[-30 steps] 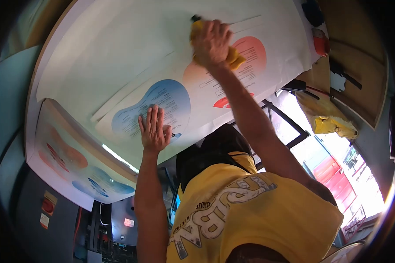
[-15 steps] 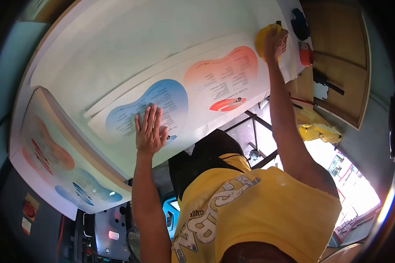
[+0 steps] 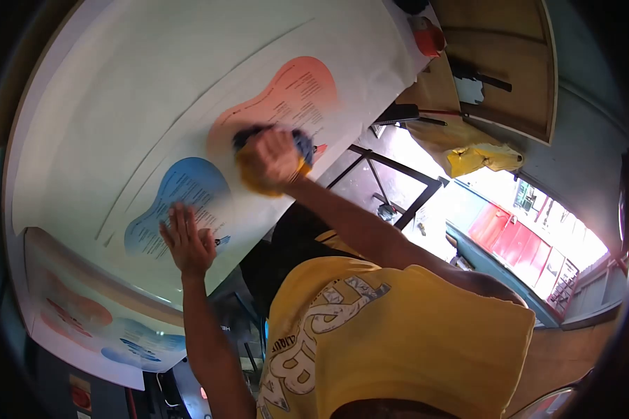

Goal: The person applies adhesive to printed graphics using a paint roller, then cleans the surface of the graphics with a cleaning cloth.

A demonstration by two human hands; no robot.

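Observation:
My left hand (image 3: pixel 189 241) lies flat with fingers spread on the lower edge of the blue printed shape (image 3: pixel 178 188), on a large white sheet (image 3: pixel 140 202). My right hand (image 3: pixel 276 157) is closed on a bunched cloth, blurred by motion. The cloth (image 3: pixel 258 183) shows yellow below and dark blue above, and covers part of the red printed shape (image 3: pixel 304 80). Small lines of text fill both shapes. The sheet rests on a broad pale surface (image 3: pixel 154 63).
A second curved panel (image 3: pixel 105 321) with similar prints is at lower left. An orange-red roll (image 3: pixel 428 38) sits at the surface's top right edge. Beyond are a wooden panel (image 3: pixel 500 42), a yellow bag (image 3: pixel 475 159) and a dark metal frame (image 3: pixel 391 167).
My right hand has come from the sheet's far right end to the red shape, with yellow and dark blue cloth now together under it. The view has shifted; my left hand stays on the blue print.

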